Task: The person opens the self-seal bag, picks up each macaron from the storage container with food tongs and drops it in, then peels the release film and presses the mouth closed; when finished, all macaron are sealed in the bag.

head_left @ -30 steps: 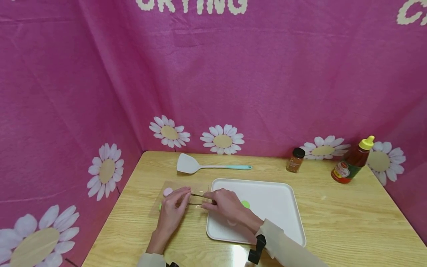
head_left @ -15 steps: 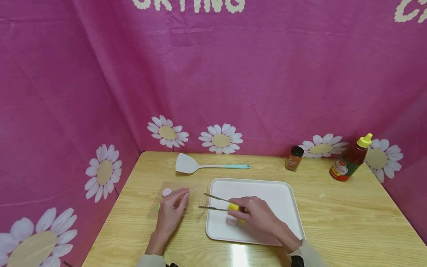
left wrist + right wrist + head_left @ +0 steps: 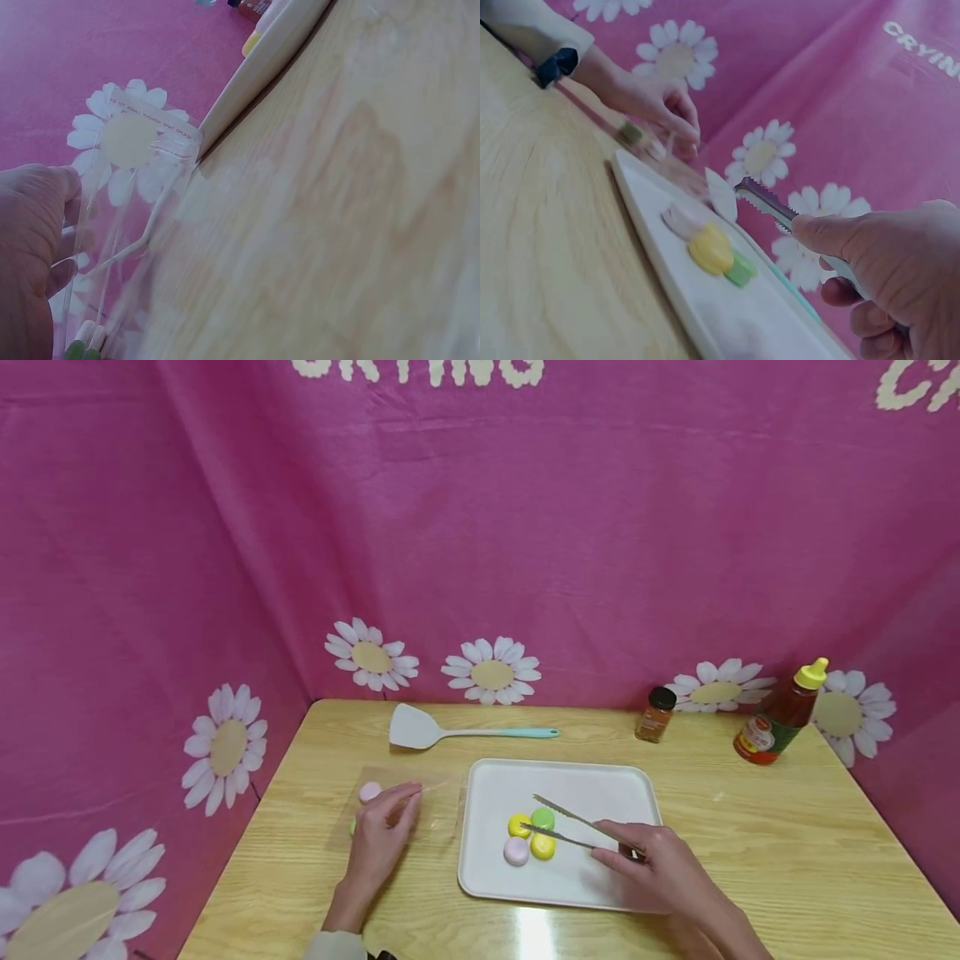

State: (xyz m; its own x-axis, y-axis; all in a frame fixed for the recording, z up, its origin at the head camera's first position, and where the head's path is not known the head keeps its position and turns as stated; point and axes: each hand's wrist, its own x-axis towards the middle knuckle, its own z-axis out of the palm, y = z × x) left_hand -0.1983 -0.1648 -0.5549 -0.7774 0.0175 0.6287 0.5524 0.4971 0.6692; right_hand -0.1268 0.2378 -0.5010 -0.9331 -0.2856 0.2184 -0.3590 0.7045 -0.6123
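Note:
My left hand (image 3: 382,839) pinches the edge of a clear plastic bag (image 3: 161,195) lying left of the tray, its printed end toward the tray. Inside the bag are a pink macaron (image 3: 370,791) and a green one, partly hidden by the hand. My right hand (image 3: 663,864) grips metal tongs (image 3: 566,811) with serrated tips, held over the white tray (image 3: 622,785). The tongs' arms are spread with nothing between them. On the tray, a lilac macaron (image 3: 516,851), two yellow macarons (image 3: 543,846) and a green macaron (image 3: 543,817) sit close together beneath the tips.
A white spatula (image 3: 417,727) with a turquoise handle lies behind the bag and tray. A spice jar (image 3: 655,716) with a black lid and a red sauce bottle (image 3: 776,718) with a yellow cap stand at the back right. A pink flowered cloth (image 3: 480,527) hangs behind the wooden table.
My right hand has drawn the tongs from the bag's mouth to the right, over the tray, uncovering the macarons there. My left hand stays at the bag.

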